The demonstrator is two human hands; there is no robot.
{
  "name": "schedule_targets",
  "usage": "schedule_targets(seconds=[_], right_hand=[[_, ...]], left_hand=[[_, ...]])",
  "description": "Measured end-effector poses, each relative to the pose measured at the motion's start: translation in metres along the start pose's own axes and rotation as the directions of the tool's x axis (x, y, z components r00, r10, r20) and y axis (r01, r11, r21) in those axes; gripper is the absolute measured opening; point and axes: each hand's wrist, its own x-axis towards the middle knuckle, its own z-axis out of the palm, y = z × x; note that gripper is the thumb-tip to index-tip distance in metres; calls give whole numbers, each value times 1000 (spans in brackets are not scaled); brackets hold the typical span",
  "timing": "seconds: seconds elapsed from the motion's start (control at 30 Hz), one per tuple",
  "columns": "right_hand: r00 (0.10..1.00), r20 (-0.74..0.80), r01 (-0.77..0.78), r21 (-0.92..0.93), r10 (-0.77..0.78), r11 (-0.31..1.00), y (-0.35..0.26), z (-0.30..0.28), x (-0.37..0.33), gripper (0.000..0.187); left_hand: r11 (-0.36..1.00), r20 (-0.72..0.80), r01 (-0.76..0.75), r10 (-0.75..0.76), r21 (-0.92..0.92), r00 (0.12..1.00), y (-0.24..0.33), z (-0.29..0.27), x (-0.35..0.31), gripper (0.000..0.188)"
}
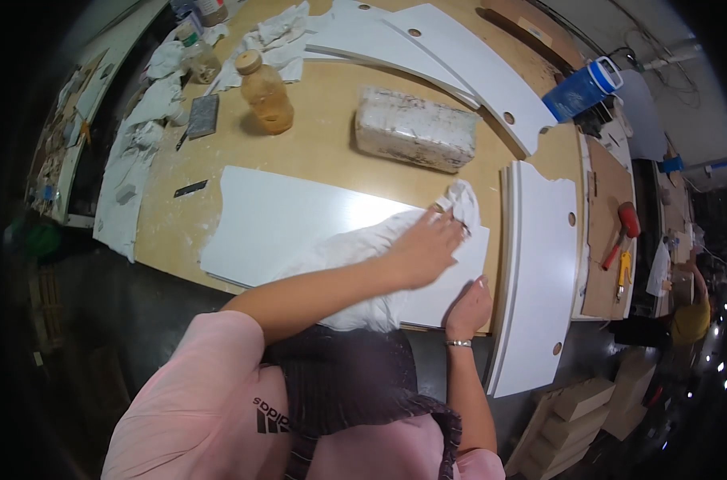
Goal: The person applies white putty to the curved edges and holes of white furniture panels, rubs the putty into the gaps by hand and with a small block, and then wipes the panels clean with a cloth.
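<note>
A white panel point(287, 210) with a wavy left end lies flat near the table's front edge. Over its right half spreads a crumpled white cloth point(363, 244), part of it draping toward my body. My left hand point(427, 250) reaches across from the left and presses down on this cloth, its fingers bent into a bunched fold near the panel's right end. At the panel's near right corner, my right hand point(470, 310) is closed around the edge, thumb side up; its other fingers are mostly hidden.
To the right stand stacked white panels point(539, 280) with round holes; more panels point(459, 60) lie at the back. A wrapped block point(415, 128), an amber bottle point(266, 96), a grey sanding block point(203, 116), a blue jug point(579, 90) and a red mallet point(627, 222) are around.
</note>
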Motion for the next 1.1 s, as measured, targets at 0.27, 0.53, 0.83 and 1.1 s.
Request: schedule_targets(seconds=[0.27,0.53,0.83,1.1], right_hand=[[979,177,-118,76,103,990,-17,-9,1,38],[1000,20,-8,80,6,997,-22,-7,2,30],[995,91,-27,-100,36,995,-12,-6,2,31],[866,101,499,-247,-490,831,-23,-1,-6,47]], left_hand=[[946,-162,322,-322,-27,933,-65,-35,-88,56],[603,-292,724,-665,334,688,-123,-62,-212,48],[832,-517,555,-466,20,718,-167,-59,-241,31],[983,-296,143,-171,-115,940,-18,-51,-234,31]])
